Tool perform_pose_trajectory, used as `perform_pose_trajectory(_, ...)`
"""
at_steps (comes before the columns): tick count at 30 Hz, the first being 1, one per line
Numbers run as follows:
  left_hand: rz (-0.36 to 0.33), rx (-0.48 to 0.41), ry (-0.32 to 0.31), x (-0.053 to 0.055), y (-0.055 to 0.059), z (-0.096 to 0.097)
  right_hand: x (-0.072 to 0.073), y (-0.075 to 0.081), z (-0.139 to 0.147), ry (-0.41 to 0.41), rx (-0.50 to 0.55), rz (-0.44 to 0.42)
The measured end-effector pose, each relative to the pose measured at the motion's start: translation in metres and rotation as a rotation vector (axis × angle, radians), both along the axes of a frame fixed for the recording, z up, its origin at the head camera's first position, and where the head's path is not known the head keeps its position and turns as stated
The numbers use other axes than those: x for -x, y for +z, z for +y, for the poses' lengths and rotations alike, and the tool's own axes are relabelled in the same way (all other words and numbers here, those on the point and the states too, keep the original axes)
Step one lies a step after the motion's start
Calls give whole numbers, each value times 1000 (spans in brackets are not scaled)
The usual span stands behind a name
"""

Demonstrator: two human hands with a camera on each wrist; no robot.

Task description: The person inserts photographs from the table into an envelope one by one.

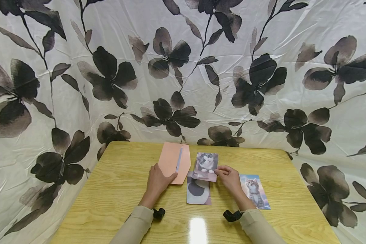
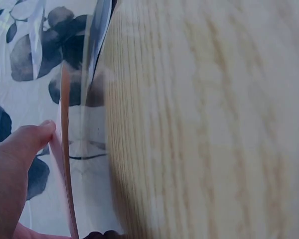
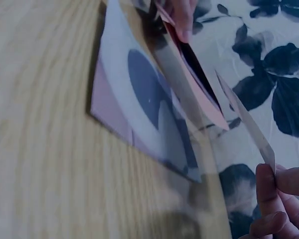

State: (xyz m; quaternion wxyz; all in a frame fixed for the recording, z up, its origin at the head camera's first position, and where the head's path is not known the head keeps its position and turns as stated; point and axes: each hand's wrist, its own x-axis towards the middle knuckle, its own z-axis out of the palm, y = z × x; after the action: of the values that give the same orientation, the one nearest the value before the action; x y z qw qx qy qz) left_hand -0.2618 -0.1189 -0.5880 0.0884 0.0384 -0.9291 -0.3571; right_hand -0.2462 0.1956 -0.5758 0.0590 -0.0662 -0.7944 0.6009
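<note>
My left hand (image 1: 158,179) grips a pink envelope (image 1: 167,157) by its near edge, thumb on top. A bluish strip (image 1: 179,161) shows in the envelope's long opening. In the left wrist view the envelope (image 2: 65,149) is seen edge-on, lifted off the table. My right hand (image 1: 228,177) pinches the right edge of a cat picture (image 1: 206,162) between thumb and fingers. That picture (image 3: 249,127) is tilted and raised in the right wrist view. Below it lies a second picture (image 1: 198,193) with grey and white shapes, partly covered in the head view.
A kitten picture (image 1: 256,189) lies on the wooden table (image 1: 292,203) at the right, partly behind my right forearm. A floral cloth (image 1: 219,84) hangs behind the table and along its sides. Black straps with cameras (image 1: 231,216) sit on both wrists.
</note>
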Motion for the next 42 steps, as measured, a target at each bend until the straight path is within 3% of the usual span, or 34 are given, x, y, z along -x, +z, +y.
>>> perform_pose_trajectory(8, -1, 6, -2, -2, 0, 1, 20, -3, -24, 2, 66, 25)
perform_pose_trajectory(18, 2, 20, 2, -3, 1, 1, 32, -5, -42, 13, 96, 0)
perform_pose_trajectory(31, -12, 11, 1, -2, 1, 1, 52, -3, -57, 6, 61, -29)
perform_pose_trajectory(42, -22, 21, 4, -3, 3, 0, 58, -4, -67, 21, 32, -44)
